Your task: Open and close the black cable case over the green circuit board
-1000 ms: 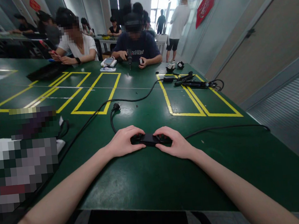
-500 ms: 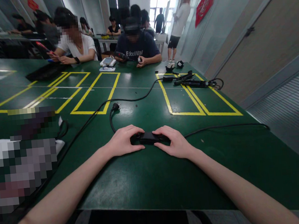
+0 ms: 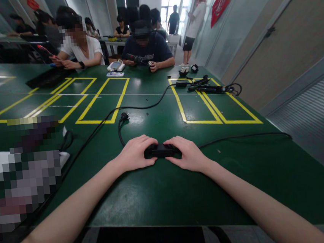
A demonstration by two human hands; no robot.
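A black power adapter [image 3: 162, 150] lies at the near middle of the green table [image 3: 158, 198]. My left hand [image 3: 136, 153] grips its left end between thumb and fingers. On the opposite end my right hand [image 3: 190, 154] has the same kind of hold. Behind my left hand a short black cord runs up to a mains plug [image 3: 124, 116] lying on the table. A thin black cable [image 3: 246, 136] stretches from behind my right hand toward the table's right edge. My fingers cover both ends of the adapter.
Yellow tape outlines [image 3: 102, 101] mark the table. Another adapter [image 3: 181, 84] and bundled black gear [image 3: 207, 88] lie at the far right, their long cable [image 3: 140, 108] crossing leftward. Blurred-out items [image 3: 24, 180] sit at left. Two people [image 3: 146, 48] work at the far side.
Both hands still grip the adapter, in almost the same place. My fingers have shifted very slightly on it, and the view has moved a little.
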